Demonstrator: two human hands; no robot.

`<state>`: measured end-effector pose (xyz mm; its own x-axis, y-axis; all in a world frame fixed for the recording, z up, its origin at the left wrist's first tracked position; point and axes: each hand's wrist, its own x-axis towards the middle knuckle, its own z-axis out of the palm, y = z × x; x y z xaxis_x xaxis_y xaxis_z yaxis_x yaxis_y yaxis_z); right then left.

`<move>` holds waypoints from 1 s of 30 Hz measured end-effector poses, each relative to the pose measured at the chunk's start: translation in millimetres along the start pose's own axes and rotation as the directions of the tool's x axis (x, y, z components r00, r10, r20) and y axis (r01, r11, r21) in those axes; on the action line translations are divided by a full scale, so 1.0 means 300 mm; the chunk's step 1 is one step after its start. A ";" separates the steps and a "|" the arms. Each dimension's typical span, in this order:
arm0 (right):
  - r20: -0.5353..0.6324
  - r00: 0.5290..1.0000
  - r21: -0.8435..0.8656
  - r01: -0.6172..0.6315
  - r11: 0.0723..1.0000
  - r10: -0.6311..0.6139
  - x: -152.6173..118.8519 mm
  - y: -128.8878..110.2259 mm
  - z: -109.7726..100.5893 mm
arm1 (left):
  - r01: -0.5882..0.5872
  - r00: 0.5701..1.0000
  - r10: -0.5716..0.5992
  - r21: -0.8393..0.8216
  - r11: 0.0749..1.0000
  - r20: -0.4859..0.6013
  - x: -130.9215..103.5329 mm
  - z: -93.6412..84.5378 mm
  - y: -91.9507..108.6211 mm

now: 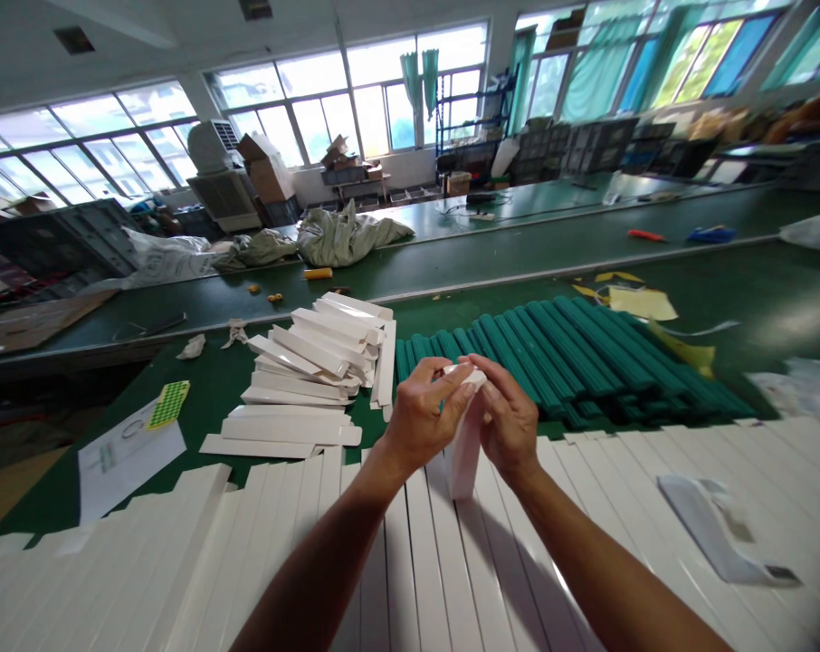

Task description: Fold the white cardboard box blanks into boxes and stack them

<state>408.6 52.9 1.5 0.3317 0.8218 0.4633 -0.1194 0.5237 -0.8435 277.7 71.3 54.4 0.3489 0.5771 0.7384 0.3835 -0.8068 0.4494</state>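
A narrow white box (465,457) stands roughly upright over the row of long white boxes (274,534). At its top end, my left hand (427,407) pinches the white flaps from the left. My right hand (509,418) grips the same end from the right, its fingers close to those of the left. Behind my hands lies a pile of green ribbed rods (552,353). Loose white cartons (308,362) are heaped to the left of them.
On the right, a white tape dispenser (715,530) rests on the white boxes. A paper sheet (128,462) with a yellow-green sticker sheet (169,404) lies left. Yellow paper (644,302), a red tool (646,235) and crumpled sacking (348,235) are farther back.
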 end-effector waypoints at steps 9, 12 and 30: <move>-0.036 0.999 -0.022 0.024 0.999 -0.024 0.011 0.004 0.021 | -0.033 0.993 0.030 0.020 0.999 0.116 0.026 -0.036 -0.026; -0.045 0.999 -0.013 0.018 1.000 -0.018 0.011 0.007 0.017 | -0.037 0.989 0.035 0.013 0.999 0.141 0.033 -0.042 -0.032; -0.058 0.991 -0.034 0.121 0.992 -0.123 0.016 -0.006 0.024 | -0.076 0.971 0.087 -0.058 0.995 0.222 0.056 -0.064 -0.041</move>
<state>403.8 57.5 7.1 0.3980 0.7364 0.5470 -0.0466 0.6118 -0.7897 262.4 88.6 70.9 0.5619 0.5179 0.6450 0.3052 -0.8545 0.4203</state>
